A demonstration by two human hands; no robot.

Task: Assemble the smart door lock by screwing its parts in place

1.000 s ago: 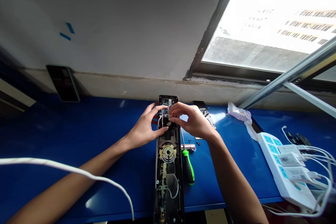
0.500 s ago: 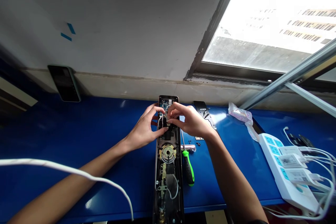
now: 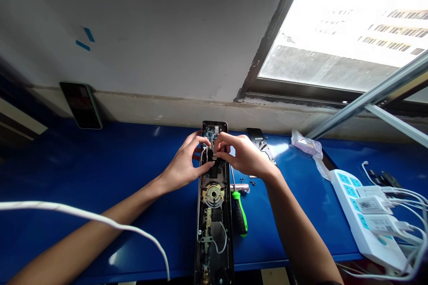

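A long black opened housing (image 3: 217, 173), which looks like a smart door lock, extends past the table's front edge. Inside it are a circuit board (image 3: 209, 134), a round metal ring part (image 3: 214, 194) and thin white wires (image 3: 223, 234). My left hand (image 3: 187, 158) grips the housing from its left side, index finger and thumb over the interior. Over the upper part, my right hand (image 3: 239, 153) pinches a thin light wire (image 3: 212, 143) between thumb and forefinger; the wire's end is partly hidden. Beside the housing lies a green and black screwdriver (image 3: 240, 213).
Several small screws (image 3: 253, 183) and a black plate (image 3: 262, 144) lie right of the housing on the blue table (image 3: 143, 227). A white power strip (image 3: 354, 218) with chargers stands at right. A phone (image 3: 81, 105) leans on the wall. A white cable (image 3: 100, 217) crosses the left foreground.
My right hand has shifted very slightly at the wire, fingertips still pinched. The left hand and the housing stay practically where they were.
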